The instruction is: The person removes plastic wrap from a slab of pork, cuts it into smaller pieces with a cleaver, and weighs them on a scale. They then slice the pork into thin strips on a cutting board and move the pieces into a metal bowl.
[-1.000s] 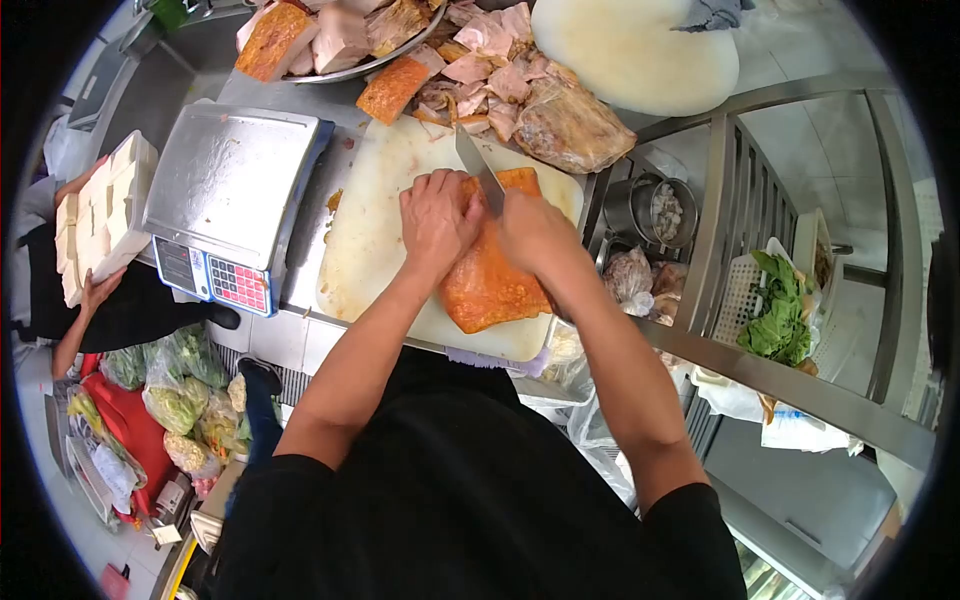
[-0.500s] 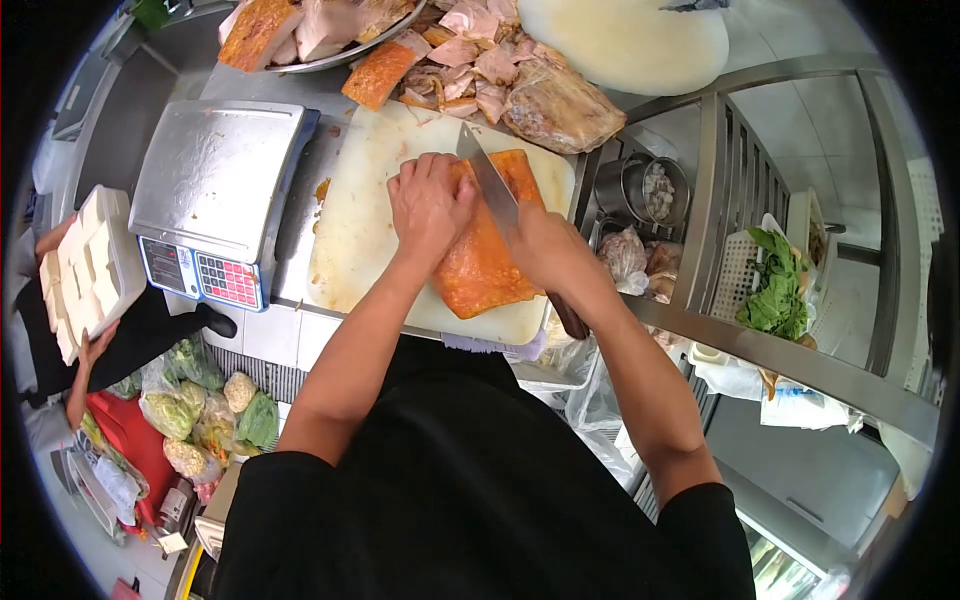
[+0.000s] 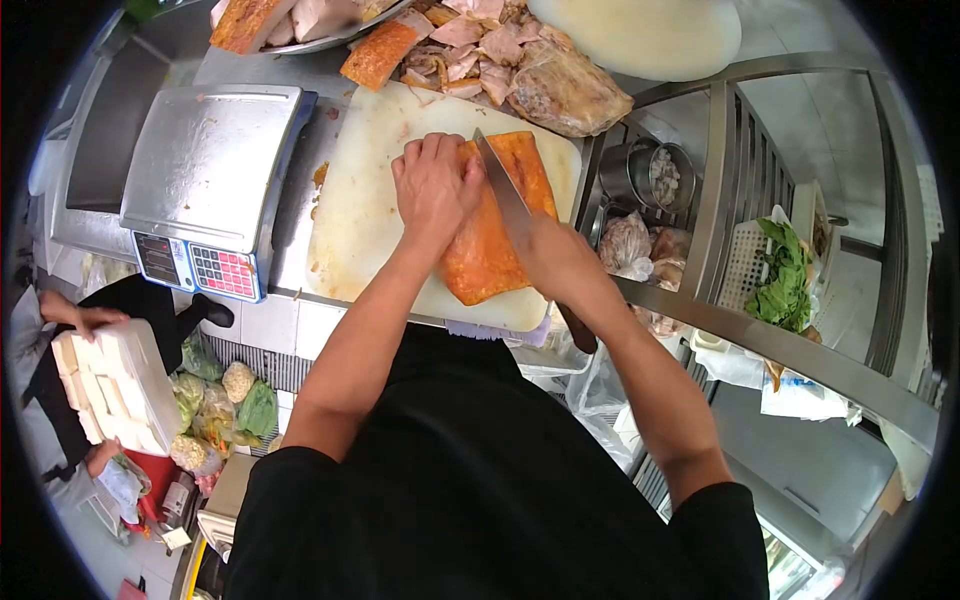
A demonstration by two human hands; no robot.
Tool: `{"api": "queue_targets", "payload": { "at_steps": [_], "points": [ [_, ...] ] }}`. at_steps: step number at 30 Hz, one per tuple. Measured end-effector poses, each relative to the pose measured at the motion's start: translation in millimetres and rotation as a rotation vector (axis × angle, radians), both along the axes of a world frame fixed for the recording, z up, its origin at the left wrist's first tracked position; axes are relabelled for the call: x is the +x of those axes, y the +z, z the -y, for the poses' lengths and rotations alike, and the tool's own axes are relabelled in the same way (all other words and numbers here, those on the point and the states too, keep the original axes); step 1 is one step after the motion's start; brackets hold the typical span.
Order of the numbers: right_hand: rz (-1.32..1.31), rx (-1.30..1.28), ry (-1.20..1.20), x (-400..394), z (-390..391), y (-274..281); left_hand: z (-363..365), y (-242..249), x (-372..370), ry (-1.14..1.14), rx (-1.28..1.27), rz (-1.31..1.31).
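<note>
At the far left, a co-worker (image 3: 50, 370) holds a white tub (image 3: 155, 385) of pale rectangular blocks (image 3: 105, 395) with both hands, near bagged vegetables (image 3: 215, 410). A digital scale (image 3: 205, 165) stands on the metal tabletop (image 3: 325, 130), left of a white cutting board (image 3: 350, 215).

The left hand (image 3: 432, 188) is unclenched, fingers bent and close together, laid at the left edge of a slab of roast pork (image 3: 490, 255) with orange-brown skin. The slab lies on the right part of the cutting board. Beyond it are a metal tray (image 3: 330, 42) of meat chunks (image 3: 325, 15) and a heap of cut meat (image 3: 475, 50), with a larger piece of meat (image 3: 560, 90) at the heap's right.

The right hand (image 3: 550, 258) grasps a long knife (image 3: 507, 195). The blade slants across the slab, its tip pointing away from the person; the dark handle end shows below the hand.

To the right, small metal pots (image 3: 628, 175) stand beside a metal rack (image 3: 712, 190), and leafy greens (image 3: 785, 280) lie in a white basket (image 3: 740, 262).
</note>
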State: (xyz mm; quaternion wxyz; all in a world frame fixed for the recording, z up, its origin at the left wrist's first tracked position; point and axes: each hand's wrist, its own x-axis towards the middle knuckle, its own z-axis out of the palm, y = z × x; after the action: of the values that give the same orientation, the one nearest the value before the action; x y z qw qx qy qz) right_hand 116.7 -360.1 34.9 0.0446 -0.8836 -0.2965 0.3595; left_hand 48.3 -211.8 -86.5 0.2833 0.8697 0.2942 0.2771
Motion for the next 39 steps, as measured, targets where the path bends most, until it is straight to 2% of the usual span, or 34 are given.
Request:
{"api": "queue_targets", "payload": {
  "at_steps": [5,8,10,14,16,20,25,28,30,31,34,39],
  "points": [
    [0.030,0.010,-0.017,-1.6,13.9,-0.1,0.7,-0.1,1.5,0.015,0.030,-0.032],
    [0.092,0.131,0.113,-7.2,29.9,6.3,-0.3,-0.6,0.4,0.027,0.023,-0.047],
    [0.002,-0.126,-0.089,-19.3,6.9,17.0,0.3,0.0,1.6,0.023,0.016,-0.061],
    [0.004,-0.045,-0.127,-15.4,16.3,18.9,2.4,-1.1,2.8,0.022,0.027,-0.083],
    [-0.015,-0.100,-0.034,-21.6,20.6,33.5,-0.6,0.7,0.2,0.036,0.009,-0.129],
    [0.068,-0.077,-0.082,-41.0,38.6,8.7,0.9,-0.3,3.2,0.020,-0.018,-0.098],
    [0.094,-0.056,-0.094,-46.5,45.0,4.3,3.0,5.7,1.8,0.008,-0.002,-0.100],
    [0.109,-0.052,-0.096,-46.8,45.2,6.0,14.9,27.8,22.6,0.000,-0.013,0.040],
    [0.117,-0.057,-0.089,-48.8,47.2,6.7,24.0,50.2,51.2,-0.404,-0.185,0.233],
    [0.109,-0.057,-0.098,-48.5,47.0,6.6,32.8,48.8,57.5,-0.410,-0.183,0.234],
    [0.114,-0.035,-0.106,-47.9,48.5,-0.5,43.5,50.2,62.8,-0.790,0.157,-0.223],
    [0.185,0.043,-0.107,-67.1,69.1,-43.2,56.6,55.5,59.5,-0.810,0.296,-0.328]
  ]
}}
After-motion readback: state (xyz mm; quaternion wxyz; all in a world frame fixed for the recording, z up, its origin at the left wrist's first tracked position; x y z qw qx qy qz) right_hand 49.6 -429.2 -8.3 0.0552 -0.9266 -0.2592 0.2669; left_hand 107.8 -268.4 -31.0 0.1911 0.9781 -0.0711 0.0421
